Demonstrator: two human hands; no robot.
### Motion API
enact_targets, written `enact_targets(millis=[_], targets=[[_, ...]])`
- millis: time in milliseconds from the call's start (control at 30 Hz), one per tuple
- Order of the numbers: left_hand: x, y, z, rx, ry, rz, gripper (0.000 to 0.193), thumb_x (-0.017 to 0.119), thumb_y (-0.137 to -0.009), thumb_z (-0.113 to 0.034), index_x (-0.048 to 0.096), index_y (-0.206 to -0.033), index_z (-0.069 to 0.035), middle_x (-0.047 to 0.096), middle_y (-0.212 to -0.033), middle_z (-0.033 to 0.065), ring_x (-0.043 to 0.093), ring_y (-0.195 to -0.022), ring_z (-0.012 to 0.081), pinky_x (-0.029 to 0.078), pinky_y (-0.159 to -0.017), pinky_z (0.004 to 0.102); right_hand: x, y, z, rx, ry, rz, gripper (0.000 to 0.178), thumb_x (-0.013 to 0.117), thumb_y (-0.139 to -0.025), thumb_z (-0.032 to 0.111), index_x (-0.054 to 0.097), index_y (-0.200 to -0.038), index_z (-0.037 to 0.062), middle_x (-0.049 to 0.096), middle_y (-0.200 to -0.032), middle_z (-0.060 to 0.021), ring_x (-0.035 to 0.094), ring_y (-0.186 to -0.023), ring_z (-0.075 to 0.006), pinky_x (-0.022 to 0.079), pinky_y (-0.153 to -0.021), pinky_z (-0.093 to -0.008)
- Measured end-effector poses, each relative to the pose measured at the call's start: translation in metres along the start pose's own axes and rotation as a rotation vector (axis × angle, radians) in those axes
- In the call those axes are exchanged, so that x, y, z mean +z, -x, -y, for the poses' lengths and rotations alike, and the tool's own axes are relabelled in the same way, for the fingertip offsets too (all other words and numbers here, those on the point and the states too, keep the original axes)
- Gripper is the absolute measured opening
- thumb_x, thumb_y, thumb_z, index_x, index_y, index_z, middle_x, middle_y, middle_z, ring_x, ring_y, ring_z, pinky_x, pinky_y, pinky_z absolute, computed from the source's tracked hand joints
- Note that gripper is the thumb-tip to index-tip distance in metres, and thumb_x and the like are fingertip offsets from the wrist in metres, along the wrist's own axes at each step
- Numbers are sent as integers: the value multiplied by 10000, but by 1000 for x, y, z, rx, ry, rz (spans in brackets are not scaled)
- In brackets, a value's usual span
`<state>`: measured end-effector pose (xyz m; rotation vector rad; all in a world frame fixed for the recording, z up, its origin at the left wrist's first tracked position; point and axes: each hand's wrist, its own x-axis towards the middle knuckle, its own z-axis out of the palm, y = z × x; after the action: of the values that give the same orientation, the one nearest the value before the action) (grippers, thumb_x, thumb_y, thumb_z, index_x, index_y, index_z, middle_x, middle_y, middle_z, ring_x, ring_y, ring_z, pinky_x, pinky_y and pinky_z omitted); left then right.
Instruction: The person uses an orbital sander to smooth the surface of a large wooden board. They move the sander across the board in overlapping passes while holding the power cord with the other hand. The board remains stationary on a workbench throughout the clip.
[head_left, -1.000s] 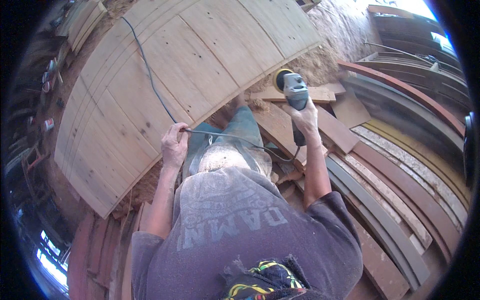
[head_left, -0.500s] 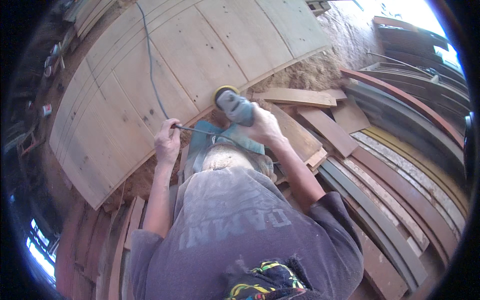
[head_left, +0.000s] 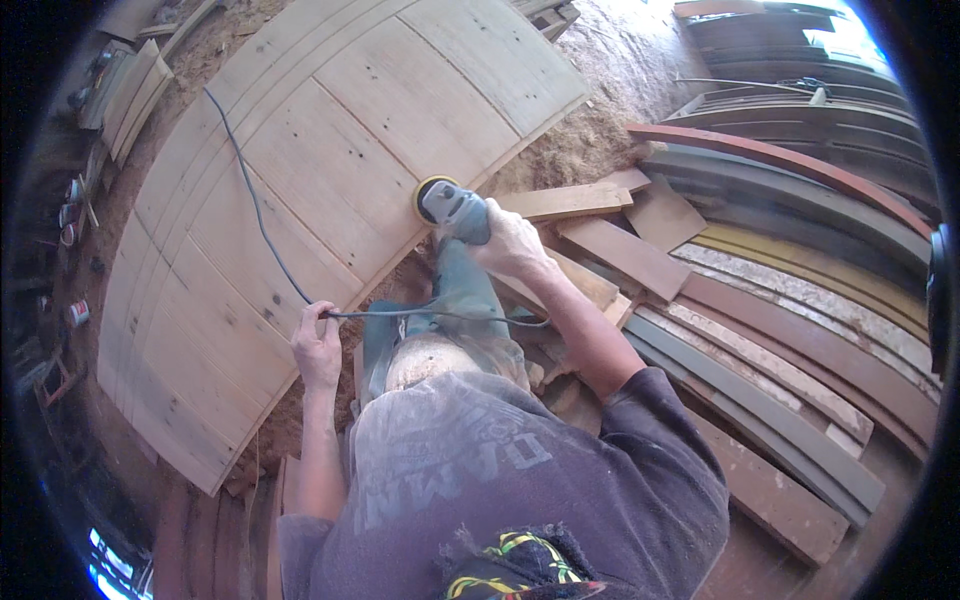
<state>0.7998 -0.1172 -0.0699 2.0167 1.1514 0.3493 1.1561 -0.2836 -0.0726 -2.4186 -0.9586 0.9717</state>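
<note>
Sander in the head view is at the near edge of the wooden panel; I cannot tell whether its yellow-rimmed disc touches the boards. The person's right hand is wrapped around the body, while the left hand pinches the cord. I judge the tool rather heavy and rigid, best held behind the disc; the cord seems light and flexible.

Worker's R hand grips a gray power tool w/ yellow-rimmed disc at nr. edge of a lg. wood panel; L hand pinches a dark cord. Boards lie to R.
</note>
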Motion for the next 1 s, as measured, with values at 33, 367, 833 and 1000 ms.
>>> enact_targets(millis=[33, 367, 833, 1000], targets=[[4, -3, -4, -12, 28, 5, 163, 778, -987, -4, 749, -1140, -55, 792, -1093, 113, 773, -1050, 312, 591, -934, 433, -5, -6, -5, 9, -4, -45, 517, 852, -837, 276, 586, -1227, 66, 788, -1082, -285, 760, -1077, -507, 598, -931, -601], [35, -58, -54, 55, 23, 123, 175, 794, -979, -35, 764, -1144, -84, 808, -1086, 96, 782, -1048, 305, 573, -947, 438, -95, -59, -67, 213, -87, -102, 648, 908, -808, 312, 651, -1351, 67, 799, -1192, -271, 774, -1159, -455, 599, -984, -528], [75, -140, -143, 180, -37, 207, 164, 801, -983, -74, 764, -1137, -116, 817, -1070, 71, 784, -1032, 298, 541, -934, 436, -205, -128, -183, 311, -334, -346, 582, 930, -819, 336, 754, -1301, 61, 818, -1141, -105, 762, -1023, -204, 599, -937, -383], [62, -130, -135, 3, 6, 101, 161, 790, -987, -28, 780, -1136, -87, 833, -1078, 76, 804, -1063, 259, 594, -957, 390, -205, -95, -176, 326, -547, -394, 506, 925, -895, 336, 750, -1283, 62, 736, -1052, -32, 681, -877, -145, 576, -781, -359]])
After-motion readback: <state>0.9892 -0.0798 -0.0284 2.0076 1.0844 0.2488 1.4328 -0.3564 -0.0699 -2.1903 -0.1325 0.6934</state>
